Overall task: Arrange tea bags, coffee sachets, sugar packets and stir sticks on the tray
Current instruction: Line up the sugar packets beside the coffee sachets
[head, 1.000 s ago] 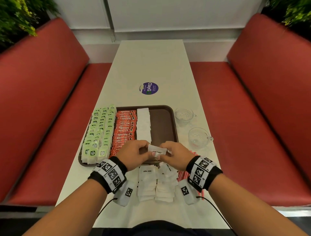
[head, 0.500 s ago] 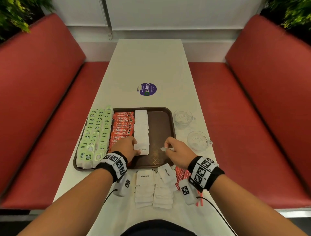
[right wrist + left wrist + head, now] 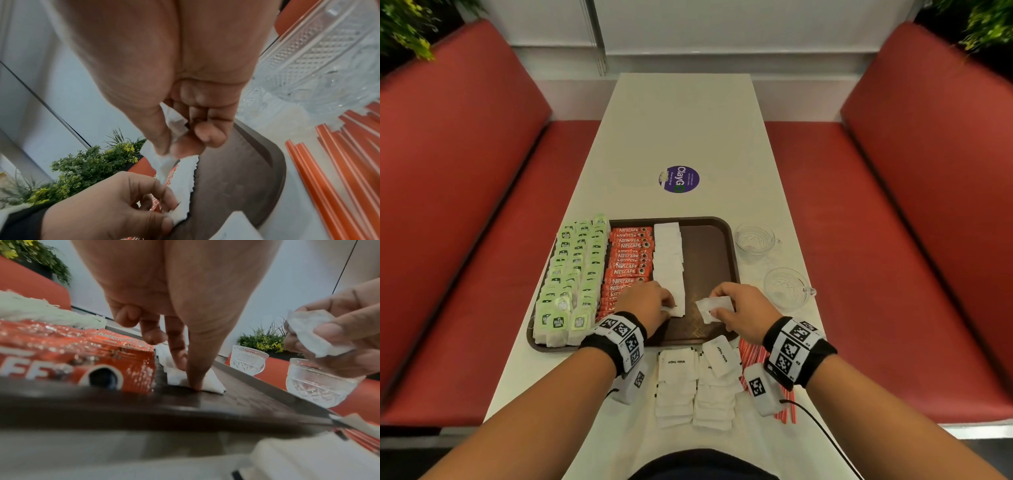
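A brown tray (image 3: 717, 246) holds rows of green tea bags (image 3: 575, 270), red coffee sachets (image 3: 630, 257) and white sugar packets (image 3: 667, 260). My left hand (image 3: 667, 306) pinches the nearest packet of that white row (image 3: 211, 384) between thumb and forefinger, down against the tray. My right hand (image 3: 722, 303) hovers over the tray's bare right part and pinches another sugar packet (image 3: 705, 308) by thumb and fingers (image 3: 152, 154). More loose sugar packets (image 3: 695, 387) lie in two stacks on the table before the tray. Orange stir sticks (image 3: 339, 162) lie right of them, partly under my right wrist.
Two cut-glass cups (image 3: 755, 238) (image 3: 786, 287) stand on the table right of the tray. A round purple sticker (image 3: 678, 179) is on the tabletop beyond it. Red bench seats (image 3: 482, 205) run along both sides.
Both hands held one packet together above the tray's near edge. The left hand then carried it down to the near end of the white row; the right hand keeps another packet.
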`<state>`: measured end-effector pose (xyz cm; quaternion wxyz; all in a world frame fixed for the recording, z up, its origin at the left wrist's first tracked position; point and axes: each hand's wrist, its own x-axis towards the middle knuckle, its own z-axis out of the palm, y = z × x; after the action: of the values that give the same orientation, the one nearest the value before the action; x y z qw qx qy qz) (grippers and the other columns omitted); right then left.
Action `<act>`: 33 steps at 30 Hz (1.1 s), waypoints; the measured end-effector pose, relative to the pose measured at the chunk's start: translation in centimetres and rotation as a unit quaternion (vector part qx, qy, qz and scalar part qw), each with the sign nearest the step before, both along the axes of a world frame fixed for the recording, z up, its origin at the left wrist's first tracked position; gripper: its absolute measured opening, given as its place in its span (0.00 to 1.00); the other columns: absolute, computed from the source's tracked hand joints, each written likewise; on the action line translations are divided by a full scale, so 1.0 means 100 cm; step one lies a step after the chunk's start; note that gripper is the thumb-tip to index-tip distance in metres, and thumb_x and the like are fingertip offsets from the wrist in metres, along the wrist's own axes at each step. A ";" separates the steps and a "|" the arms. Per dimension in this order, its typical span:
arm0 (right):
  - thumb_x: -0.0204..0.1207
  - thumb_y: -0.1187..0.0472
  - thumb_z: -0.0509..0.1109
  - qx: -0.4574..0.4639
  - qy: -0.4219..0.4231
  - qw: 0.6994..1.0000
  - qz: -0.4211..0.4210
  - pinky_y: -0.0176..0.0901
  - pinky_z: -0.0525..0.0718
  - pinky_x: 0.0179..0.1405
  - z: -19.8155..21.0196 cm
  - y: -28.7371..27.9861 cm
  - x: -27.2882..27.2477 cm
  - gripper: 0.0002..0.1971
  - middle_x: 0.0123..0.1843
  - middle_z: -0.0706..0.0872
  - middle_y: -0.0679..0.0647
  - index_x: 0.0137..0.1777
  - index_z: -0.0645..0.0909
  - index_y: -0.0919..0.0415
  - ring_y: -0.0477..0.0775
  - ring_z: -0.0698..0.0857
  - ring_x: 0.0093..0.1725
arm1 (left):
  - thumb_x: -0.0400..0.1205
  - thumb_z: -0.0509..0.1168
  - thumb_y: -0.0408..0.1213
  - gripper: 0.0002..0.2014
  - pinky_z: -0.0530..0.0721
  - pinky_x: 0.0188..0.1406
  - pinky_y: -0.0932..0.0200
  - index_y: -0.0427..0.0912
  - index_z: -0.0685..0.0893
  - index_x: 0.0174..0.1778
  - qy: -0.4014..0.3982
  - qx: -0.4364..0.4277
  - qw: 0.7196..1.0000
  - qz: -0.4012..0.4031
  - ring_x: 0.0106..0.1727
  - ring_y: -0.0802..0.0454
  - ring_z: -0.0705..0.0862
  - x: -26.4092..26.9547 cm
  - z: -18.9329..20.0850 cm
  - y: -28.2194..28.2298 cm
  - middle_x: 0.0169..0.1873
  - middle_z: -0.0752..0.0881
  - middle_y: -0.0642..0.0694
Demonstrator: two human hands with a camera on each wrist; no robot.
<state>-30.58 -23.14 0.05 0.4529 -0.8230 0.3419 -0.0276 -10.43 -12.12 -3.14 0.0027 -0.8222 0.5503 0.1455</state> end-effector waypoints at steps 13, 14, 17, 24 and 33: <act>0.83 0.63 0.69 0.058 -0.044 0.997 0.014 0.50 0.93 0.39 0.000 0.008 0.011 0.05 0.45 0.90 0.56 0.56 0.79 0.55 0.51 0.92 0.34 | 0.83 0.67 0.52 0.08 0.69 0.38 0.63 0.57 0.89 0.53 0.192 -0.168 0.967 -0.029 0.37 0.64 0.76 -0.025 0.030 0.006 0.39 0.83 0.63; 0.82 0.63 0.70 0.054 -0.041 0.998 0.013 0.49 0.92 0.40 0.000 0.008 0.012 0.06 0.45 0.90 0.55 0.57 0.79 0.54 0.51 0.92 0.35 | 0.83 0.69 0.48 0.06 0.70 0.37 0.64 0.56 0.90 0.52 0.202 -0.168 0.965 -0.013 0.35 0.64 0.76 -0.024 0.030 0.007 0.37 0.83 0.63; 0.76 0.56 0.78 0.003 0.013 0.999 0.030 0.38 0.85 0.43 -0.005 0.004 0.011 0.18 0.48 0.87 0.47 0.63 0.78 0.51 0.43 0.86 0.39 | 0.83 0.70 0.44 0.04 0.71 0.36 0.69 0.51 0.90 0.49 0.200 -0.189 0.959 0.060 0.35 0.66 0.78 -0.012 0.028 0.010 0.34 0.83 0.62; 0.67 0.41 0.81 -0.109 0.226 0.958 0.141 0.43 0.82 0.40 -0.008 0.004 0.003 0.21 0.44 0.84 0.48 0.48 0.79 0.53 0.51 0.84 0.44 | 0.84 0.69 0.44 0.05 0.76 0.46 0.60 0.50 0.89 0.50 0.134 -0.064 0.983 0.110 0.47 0.52 0.83 0.009 0.013 0.020 0.42 0.85 0.54; 0.63 0.37 0.82 -0.210 0.327 0.908 0.157 0.45 0.86 0.40 -0.003 0.013 0.009 0.26 0.42 0.86 0.50 0.51 0.81 0.55 0.52 0.86 0.41 | 0.80 0.73 0.45 0.08 0.82 0.47 0.56 0.53 0.81 0.50 0.108 -0.050 0.985 0.128 0.45 0.52 0.83 0.008 -0.006 0.012 0.38 0.83 0.55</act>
<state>-29.70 -21.84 -0.23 0.1307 -0.9050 0.3238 0.2430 -9.65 -10.96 -3.78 -0.1166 -0.8644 0.4439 0.2054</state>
